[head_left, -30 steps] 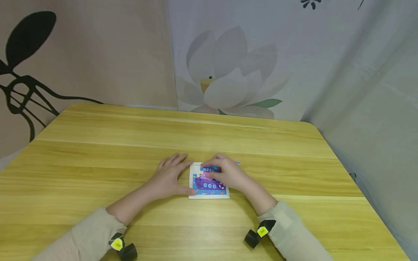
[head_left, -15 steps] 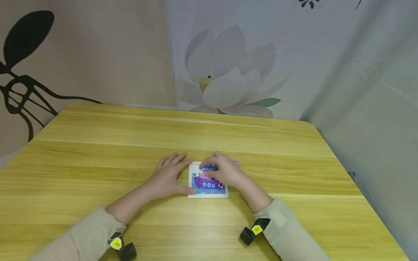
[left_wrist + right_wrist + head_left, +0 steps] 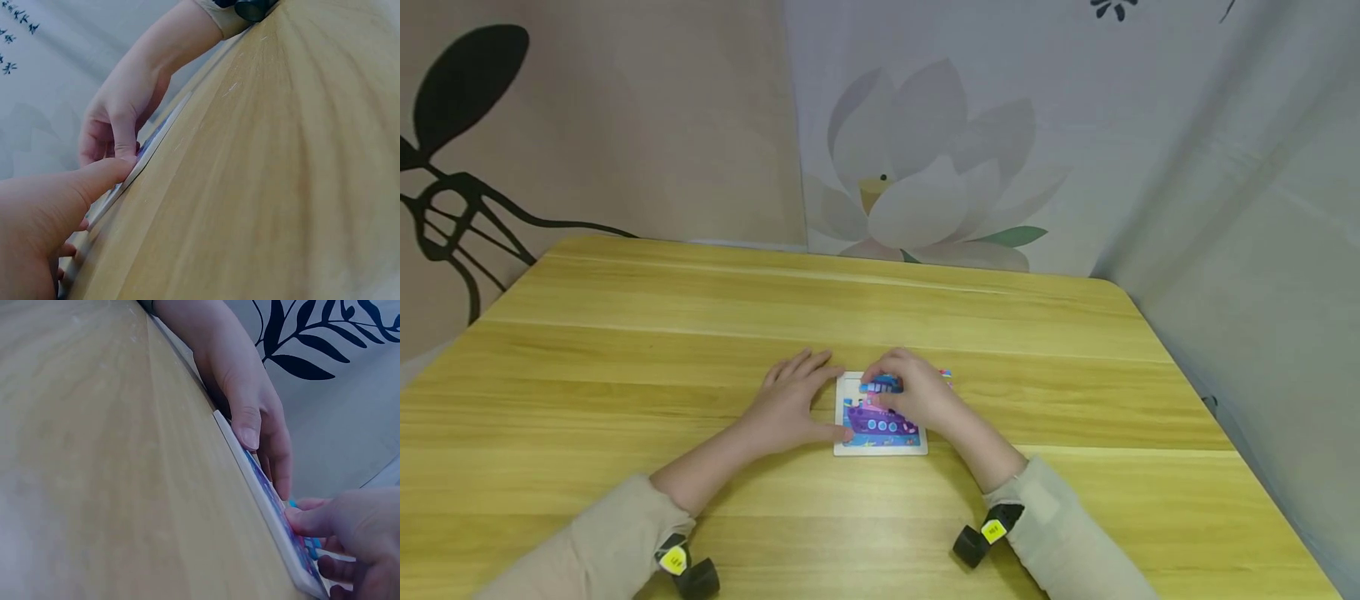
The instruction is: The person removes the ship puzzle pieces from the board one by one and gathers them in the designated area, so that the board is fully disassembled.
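A small jigsaw puzzle in a white frame tray (image 3: 880, 452) lies on the table, its picture a purple ship on blue water. My left hand (image 3: 782, 412) is spread at the tray's left side, thumb resting on the lower left corner and index fingertip at the upper left. Over the upper part of the puzzle, my right hand (image 3: 917, 392) pinches a blue puzzle piece (image 3: 882, 384) between thumb and fingers. In the right wrist view, blue bits show under the right hand (image 3: 359, 534). That hand covers the tray's upper right part.
Behind the right hand, a small colourful piece (image 3: 946, 374) peeks out at the tray's upper right. The wooden table (image 3: 662, 333) reaches back to a printed curtain (image 3: 700, 117). Each sleeve carries a black wrist camera, such as the right one (image 3: 972, 546).
The right hand and forearm have shifted slightly left, and the blue piece under its fingers has tilted a little. More of the colourful piece behind it shows. The left hand stays in place.
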`<control>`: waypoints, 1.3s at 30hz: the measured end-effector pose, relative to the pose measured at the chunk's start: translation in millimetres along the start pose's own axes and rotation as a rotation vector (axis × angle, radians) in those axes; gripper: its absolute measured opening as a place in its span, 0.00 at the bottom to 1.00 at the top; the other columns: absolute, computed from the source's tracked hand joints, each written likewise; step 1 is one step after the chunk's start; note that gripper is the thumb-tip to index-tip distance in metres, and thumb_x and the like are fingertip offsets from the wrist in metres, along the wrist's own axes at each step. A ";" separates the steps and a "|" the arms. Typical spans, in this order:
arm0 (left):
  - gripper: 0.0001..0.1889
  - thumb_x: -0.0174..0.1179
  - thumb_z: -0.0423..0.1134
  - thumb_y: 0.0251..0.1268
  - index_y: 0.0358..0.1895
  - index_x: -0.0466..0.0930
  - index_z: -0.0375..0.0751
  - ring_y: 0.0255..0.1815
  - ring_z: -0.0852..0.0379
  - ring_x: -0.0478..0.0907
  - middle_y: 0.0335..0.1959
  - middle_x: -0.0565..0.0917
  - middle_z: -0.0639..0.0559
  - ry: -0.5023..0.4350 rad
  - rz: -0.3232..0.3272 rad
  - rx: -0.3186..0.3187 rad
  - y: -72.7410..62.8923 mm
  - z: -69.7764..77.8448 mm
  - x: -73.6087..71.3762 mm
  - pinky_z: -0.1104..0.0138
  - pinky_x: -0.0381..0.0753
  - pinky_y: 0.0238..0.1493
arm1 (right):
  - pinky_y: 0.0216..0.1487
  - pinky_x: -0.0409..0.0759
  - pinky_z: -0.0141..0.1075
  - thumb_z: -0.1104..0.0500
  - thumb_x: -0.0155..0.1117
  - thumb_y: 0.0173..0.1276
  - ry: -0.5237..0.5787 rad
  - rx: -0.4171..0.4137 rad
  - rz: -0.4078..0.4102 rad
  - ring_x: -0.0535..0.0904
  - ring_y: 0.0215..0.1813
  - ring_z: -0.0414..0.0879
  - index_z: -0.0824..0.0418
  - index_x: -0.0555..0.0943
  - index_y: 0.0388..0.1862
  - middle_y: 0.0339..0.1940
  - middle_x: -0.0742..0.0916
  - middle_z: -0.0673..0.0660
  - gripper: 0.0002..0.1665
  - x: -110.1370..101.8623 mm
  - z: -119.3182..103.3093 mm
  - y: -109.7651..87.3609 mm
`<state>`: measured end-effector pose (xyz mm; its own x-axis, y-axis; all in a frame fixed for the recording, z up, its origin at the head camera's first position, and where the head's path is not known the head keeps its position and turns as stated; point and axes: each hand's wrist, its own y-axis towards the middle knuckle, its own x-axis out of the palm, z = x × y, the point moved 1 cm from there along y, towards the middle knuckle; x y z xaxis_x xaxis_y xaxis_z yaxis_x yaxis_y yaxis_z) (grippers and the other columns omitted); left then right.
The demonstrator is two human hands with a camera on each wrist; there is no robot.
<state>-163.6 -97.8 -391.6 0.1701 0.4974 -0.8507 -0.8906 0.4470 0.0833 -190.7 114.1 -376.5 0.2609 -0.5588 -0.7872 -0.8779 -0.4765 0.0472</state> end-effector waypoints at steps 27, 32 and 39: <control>0.50 0.68 0.67 0.44 0.70 0.66 0.42 0.74 0.37 0.43 0.74 0.55 0.41 0.018 -0.008 0.001 -0.4 -1.1 1.9 0.39 0.38 0.68 | 0.35 0.76 0.35 0.64 0.61 0.69 0.228 -0.044 0.026 0.75 0.34 0.44 0.54 0.83 0.55 0.40 0.84 0.47 0.16 -4.0 17.0 -10.6; 0.50 0.67 0.68 0.44 0.70 0.65 0.43 0.74 0.38 0.43 0.74 0.55 0.41 0.012 -0.011 -0.006 -1.5 -1.4 1.7 0.40 0.38 0.68 | 0.35 0.75 0.35 0.63 0.63 0.68 0.313 -0.019 0.062 0.75 0.34 0.46 0.56 0.84 0.53 0.37 0.84 0.48 0.15 -8.0 17.0 -12.1; 0.50 0.67 0.68 0.44 0.70 0.65 0.43 0.74 0.37 0.43 0.74 0.55 0.41 0.015 -0.011 -0.001 -2.1 -0.7 0.6 0.40 0.38 0.68 | 0.33 0.69 0.33 0.63 0.66 0.65 0.353 0.020 0.143 0.71 0.33 0.48 0.57 0.86 0.47 0.36 0.84 0.49 0.12 -21.2 20.9 -20.0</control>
<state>-161.9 -99.0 -392.6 0.1733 0.4818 -0.8590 -0.8892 0.4516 0.0739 -187.0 149.7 -373.6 0.2546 -0.8198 -0.5130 -0.9222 -0.3655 0.1264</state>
